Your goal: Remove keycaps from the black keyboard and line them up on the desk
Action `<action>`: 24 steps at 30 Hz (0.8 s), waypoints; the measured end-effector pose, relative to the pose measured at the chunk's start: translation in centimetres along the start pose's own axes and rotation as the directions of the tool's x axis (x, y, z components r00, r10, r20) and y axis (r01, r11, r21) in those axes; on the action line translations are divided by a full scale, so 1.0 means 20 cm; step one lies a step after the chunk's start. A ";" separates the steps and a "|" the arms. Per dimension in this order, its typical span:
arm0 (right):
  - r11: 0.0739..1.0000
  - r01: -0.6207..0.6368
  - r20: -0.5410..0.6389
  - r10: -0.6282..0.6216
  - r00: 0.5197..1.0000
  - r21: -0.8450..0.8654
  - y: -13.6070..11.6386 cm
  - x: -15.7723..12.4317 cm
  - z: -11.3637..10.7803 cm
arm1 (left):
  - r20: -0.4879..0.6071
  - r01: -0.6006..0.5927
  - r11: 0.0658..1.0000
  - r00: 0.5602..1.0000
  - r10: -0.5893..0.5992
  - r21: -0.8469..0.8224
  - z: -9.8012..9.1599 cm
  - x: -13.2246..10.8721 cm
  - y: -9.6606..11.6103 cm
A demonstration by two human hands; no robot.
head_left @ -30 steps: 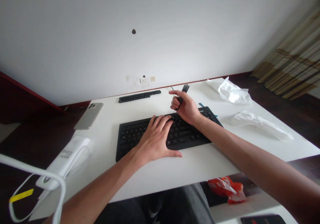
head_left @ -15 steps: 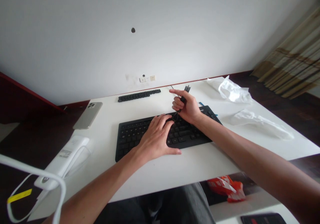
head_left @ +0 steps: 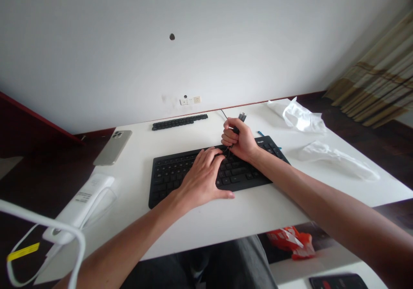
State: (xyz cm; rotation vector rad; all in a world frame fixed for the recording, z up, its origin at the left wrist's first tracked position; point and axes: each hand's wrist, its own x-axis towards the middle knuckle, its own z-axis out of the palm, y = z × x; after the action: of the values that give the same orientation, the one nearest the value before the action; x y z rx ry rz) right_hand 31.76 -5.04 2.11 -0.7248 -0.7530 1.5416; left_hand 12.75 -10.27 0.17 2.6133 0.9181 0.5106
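I am looking at what seems a plain room in a home or small office: a white counter (head_left: 206, 220) is standing against a bare white wall with sockets (head_left: 190, 100), carrying a black keyboard (head_left: 180, 172) and a phone (head_left: 112, 147), while striped curtains (head_left: 383, 86) are hanging at right.

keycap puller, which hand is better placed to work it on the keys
Right. The right hand grips the keycap puller over the keyboard, while the left hand lies flat on the keys, steadying it.
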 end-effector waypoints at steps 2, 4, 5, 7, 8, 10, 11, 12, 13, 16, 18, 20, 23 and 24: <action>1.000 -0.011 0.020 0.011 1.000 -0.002 0.00 0.00 0.00 | -0.004 -0.006 1.000 1.000 0.006 0.002 0.00 0.00 0.00; 1.000 -0.031 0.036 0.031 0.999 -0.003 0.00 0.00 0.00 | -0.015 -0.015 1.000 1.000 0.015 0.002 0.00 0.00 -0.01; 0.999 -0.043 0.041 0.043 0.998 -0.002 0.00 0.00 0.00 | -0.022 -0.021 1.000 1.000 0.021 0.001 0.00 0.00 -0.01; 0.998 -0.063 0.051 0.063 0.997 0.001 0.00 0.00 0.01 | -0.042 -0.030 1.000 0.999 0.030 -0.005 0.01 0.00 -0.01; 0.997 -0.072 0.060 0.071 0.996 0.002 0.00 0.00 0.01 | -0.052 -0.034 0.999 0.998 0.033 -0.010 0.02 0.00 -0.01; 0.997 -0.081 0.084 0.081 0.993 -0.007 0.01 -0.01 0.01 | -0.071 -0.037 0.999 0.997 0.035 -0.020 0.02 -0.01 -0.01; 0.996 -0.084 0.101 0.086 0.991 -0.020 0.01 -0.01 0.01 | -0.079 -0.035 0.999 0.996 0.033 -0.023 0.03 -0.01 -0.01; 0.995 -0.090 0.122 0.095 0.988 -0.044 0.02 -0.02 0.01 | -0.085 -0.034 0.999 0.996 0.031 -0.024 0.03 -0.01 -0.01; 0.993 -0.094 0.145 0.104 0.984 -0.078 0.02 -0.02 0.01 | -0.087 -0.033 0.999 0.996 0.030 -0.024 0.03 -0.01 -0.01; 0.977 -0.076 0.206 0.117 0.972 -0.198 0.04 -0.04 0.01 | -0.075 -0.026 0.999 0.997 0.024 -0.034 0.03 -0.01 -0.01; 0.969 -0.051 0.209 0.103 0.972 -0.241 0.05 -0.05 0.02 | -0.067 -0.030 0.999 0.997 0.027 -0.045 0.02 -0.01 0.00; 0.966 -0.037 0.179 0.085 0.980 -0.257 0.05 -0.06 0.03 | -0.067 -0.038 0.998 0.997 0.035 -0.052 0.02 -0.01 0.00; 0.957 -0.021 0.087 0.049 0.995 -0.290 0.06 -0.07 0.06 | -0.070 -0.041 0.998 0.997 0.038 -0.050 0.02 -0.01 0.00; 0.954 -0.014 0.052 0.032 0.998 -0.300 0.07 -0.08 0.07 | -0.072 -0.039 0.998 0.997 0.036 -0.044 0.03 -0.01 0.01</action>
State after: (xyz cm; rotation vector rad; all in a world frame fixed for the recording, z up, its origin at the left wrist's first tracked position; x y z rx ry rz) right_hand 29.96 -6.83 1.86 -0.9181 -1.0387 1.4898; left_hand 12.88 -10.62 -0.27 2.5906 0.8701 0.6304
